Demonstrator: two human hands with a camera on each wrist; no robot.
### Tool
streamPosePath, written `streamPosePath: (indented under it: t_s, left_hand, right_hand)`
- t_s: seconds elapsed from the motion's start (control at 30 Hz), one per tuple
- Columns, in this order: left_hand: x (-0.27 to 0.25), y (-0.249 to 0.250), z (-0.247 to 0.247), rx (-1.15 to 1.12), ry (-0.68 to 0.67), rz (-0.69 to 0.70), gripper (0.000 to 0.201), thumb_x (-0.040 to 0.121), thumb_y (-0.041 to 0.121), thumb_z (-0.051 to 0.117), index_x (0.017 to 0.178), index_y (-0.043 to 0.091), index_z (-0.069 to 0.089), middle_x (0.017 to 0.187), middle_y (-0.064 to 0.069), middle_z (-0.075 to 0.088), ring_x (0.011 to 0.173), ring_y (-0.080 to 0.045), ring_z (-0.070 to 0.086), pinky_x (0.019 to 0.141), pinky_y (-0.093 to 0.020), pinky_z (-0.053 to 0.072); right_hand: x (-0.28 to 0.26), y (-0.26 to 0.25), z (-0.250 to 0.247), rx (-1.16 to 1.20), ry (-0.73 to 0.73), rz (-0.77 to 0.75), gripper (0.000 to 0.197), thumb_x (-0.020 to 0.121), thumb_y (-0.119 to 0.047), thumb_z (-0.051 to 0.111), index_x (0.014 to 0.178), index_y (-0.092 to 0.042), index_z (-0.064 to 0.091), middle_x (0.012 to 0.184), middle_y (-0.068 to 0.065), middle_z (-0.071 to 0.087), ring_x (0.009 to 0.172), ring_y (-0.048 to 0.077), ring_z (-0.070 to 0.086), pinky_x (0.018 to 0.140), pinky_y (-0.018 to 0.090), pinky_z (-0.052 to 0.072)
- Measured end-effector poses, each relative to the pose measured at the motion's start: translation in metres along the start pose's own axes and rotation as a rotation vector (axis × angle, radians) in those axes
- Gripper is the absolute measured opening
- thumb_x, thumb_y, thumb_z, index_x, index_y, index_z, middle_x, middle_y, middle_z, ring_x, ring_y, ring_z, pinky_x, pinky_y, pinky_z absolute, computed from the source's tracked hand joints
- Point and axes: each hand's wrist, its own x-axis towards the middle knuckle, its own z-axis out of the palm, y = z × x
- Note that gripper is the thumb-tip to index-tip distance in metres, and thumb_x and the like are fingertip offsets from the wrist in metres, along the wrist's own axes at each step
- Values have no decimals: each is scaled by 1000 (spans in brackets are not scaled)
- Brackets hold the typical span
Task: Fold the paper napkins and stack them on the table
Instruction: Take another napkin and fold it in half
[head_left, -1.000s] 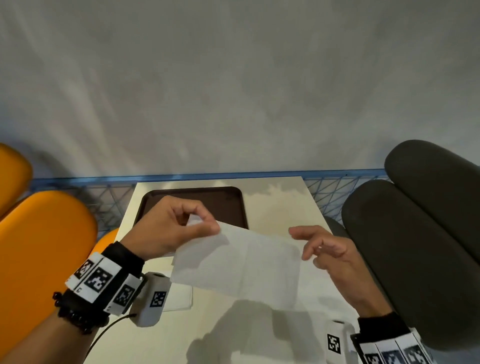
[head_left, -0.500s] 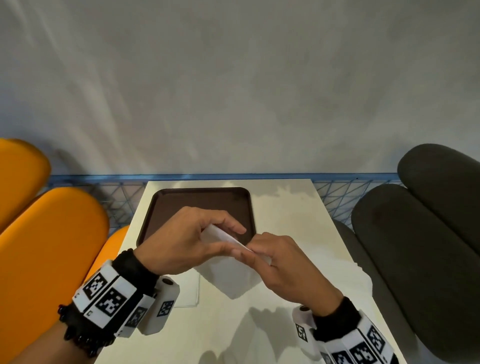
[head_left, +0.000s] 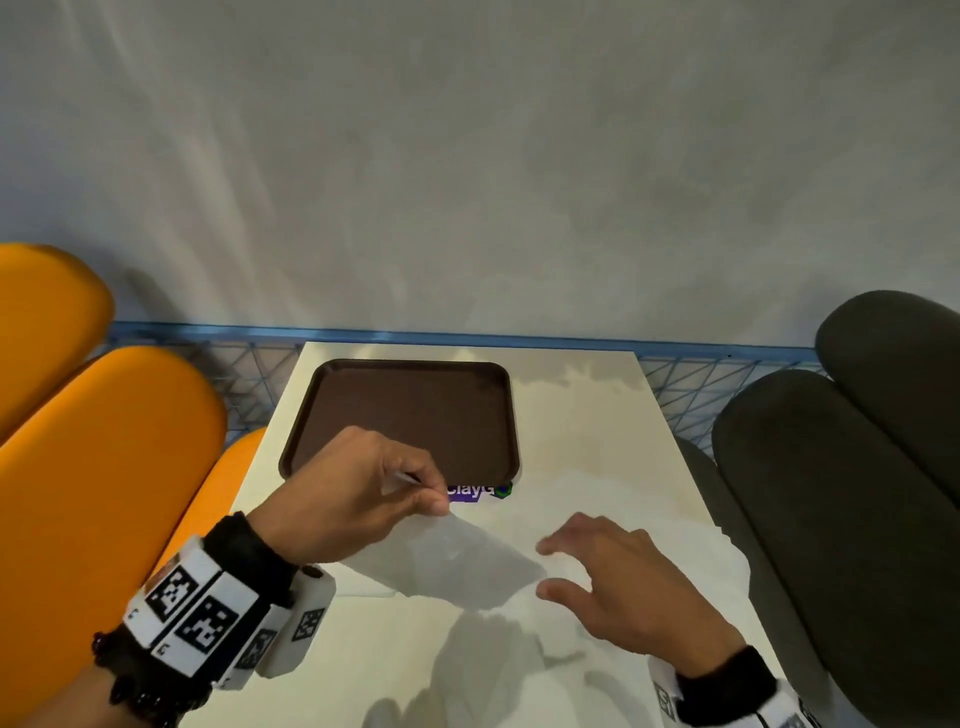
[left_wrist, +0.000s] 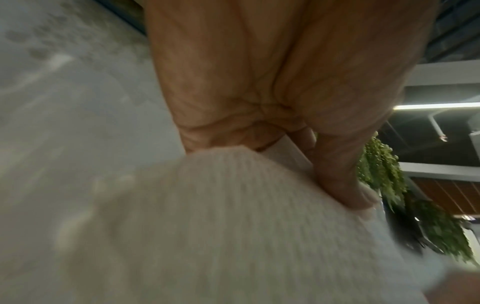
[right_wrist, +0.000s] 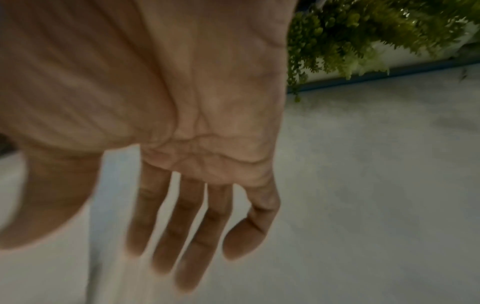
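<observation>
From my seat the head view is evenly lit and fairly sharp in the middle, with soft daylight falling on the table (head_left: 597, 415) from above. Shadows of both arms lie grey on the near end of it. The orange seats (head_left: 104, 467) and dark seats (head_left: 831, 493) bulge and smear toward the edges, and the rail behind bows. The left wrist view is dim and warm; the napkin (left_wrist: 221, 226) fills it as a motion-blurred pale mass, while a light strip (left_wrist: 436, 106) glares at right. The right wrist view is dull, with the fingers (right_wrist: 192, 226) streaked and soft.
</observation>
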Motion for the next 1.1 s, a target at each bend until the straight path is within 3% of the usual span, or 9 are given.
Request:
streamPosePath:
  t_s: [0.07,0.13,0.27,0.4,0.53,0.63,0.77,0.93,1.1]
  left_hand:
    - [-4,2,13,42,-59,9,6,87,37,70,85,36,76,88,24,72,84,2,65,68,-13,52]
    - [-7,2,21,49,-87,20,9,87,38,71,89,33,78,89,21,74,82,1,66,70,-17,55]
    - [-23,-15,6,-43,-30,-10,9,87,38,71,85,32,78,85,20,74,81,0,68,68,-13,53]
    - [-44,-59,-16,-330,276,-210,29,79,52,73,89,24,74,90,9,75,88,-10,70,77,-24,57]
    - [-59,-91,2,-578,-122,-387,65,68,61,81,122,29,62,111,9,71,106,-10,67,88,-30,55]
    - [-71,-126,26,-560,-187,-470,24,84,42,76,96,21,74,95,5,76,85,-12,72,73,-24,53]
    - [-106,-204,54,-720,-61,-774,53,81,48,77,101,-1,70,98,-21,73,90,-43,67,80,-47,56]
    - [-113,-257,77,-751,58,-1106,18,95,17,66,97,0,72,97,-18,74,88,-30,71,76,-40,62]
    - [-95,-290,82,-563,204,-1188,23,89,21,74,71,9,66,69,-6,64,67,-24,60,65,-35,60]
  right_hand:
    - [9,-26,-9,102,1,-61,78,81,-79,49,149,-42,36,145,-25,37,134,2,32,109,36,28]
    - [22,-50,-5,191,12,-172,64,85,-76,48,140,-44,46,142,-27,43,131,1,35,109,37,29]
    - [43,-67,14,362,123,-288,45,100,-54,43,71,-21,49,69,-11,50,73,9,46,73,38,42]
    - [57,-66,19,489,65,-316,47,102,-41,54,58,-30,39,59,-9,42,59,9,40,57,21,30]
    - [80,-83,27,539,-40,-292,45,101,-40,54,61,-21,49,60,-4,48,59,6,41,58,24,31]
    - [104,-91,53,646,-200,-166,32,93,-42,64,76,-16,61,73,-2,61,66,5,53,62,23,39]
    - [120,-88,100,855,-440,116,32,85,-35,78,85,-4,73,74,1,72,62,4,60,61,18,44]
    - [163,-101,149,1117,-217,532,25,92,-7,70,68,-8,65,48,-6,55,37,2,47,42,15,35]
    - [209,-102,190,1013,-9,674,37,83,-23,77,51,-15,61,49,-8,59,55,17,57,59,28,44]
